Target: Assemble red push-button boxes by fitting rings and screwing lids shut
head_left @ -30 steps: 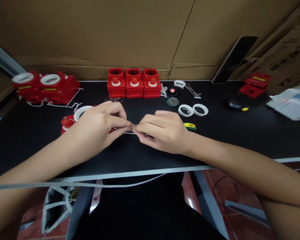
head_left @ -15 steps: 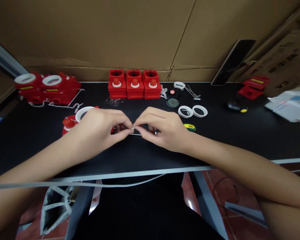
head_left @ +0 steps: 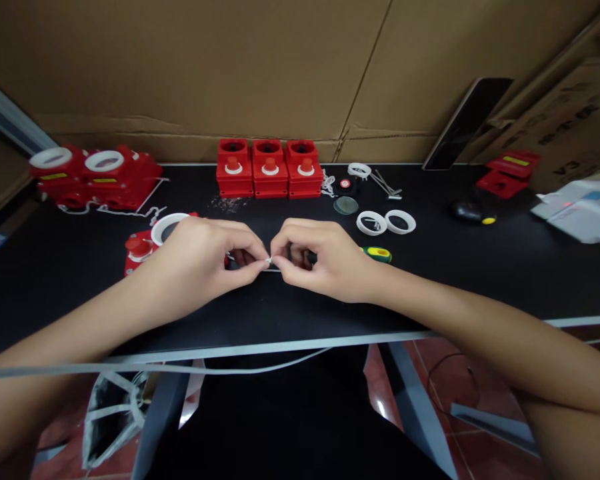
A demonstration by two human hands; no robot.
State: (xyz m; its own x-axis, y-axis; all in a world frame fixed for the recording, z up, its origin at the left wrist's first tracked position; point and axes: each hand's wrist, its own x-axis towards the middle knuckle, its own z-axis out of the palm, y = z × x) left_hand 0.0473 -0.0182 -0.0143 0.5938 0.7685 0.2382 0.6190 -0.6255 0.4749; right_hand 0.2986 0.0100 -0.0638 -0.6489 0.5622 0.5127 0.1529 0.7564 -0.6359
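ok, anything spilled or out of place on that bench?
Yes: pale specks scattered on the black tabletop, in front of the leftmost red unit in the row of three. They look like loose debris beside otherwise neatly lined-up units; too small to identify.

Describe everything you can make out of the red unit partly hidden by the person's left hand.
The red unit looks like moulded plastic. Its wide white ring faces upward around a dark inside. Left of that stands a red knob with a white collar at its base. It sits on the black tabletop; the left hand and forearm hide much of it, so contact with them can't be told.
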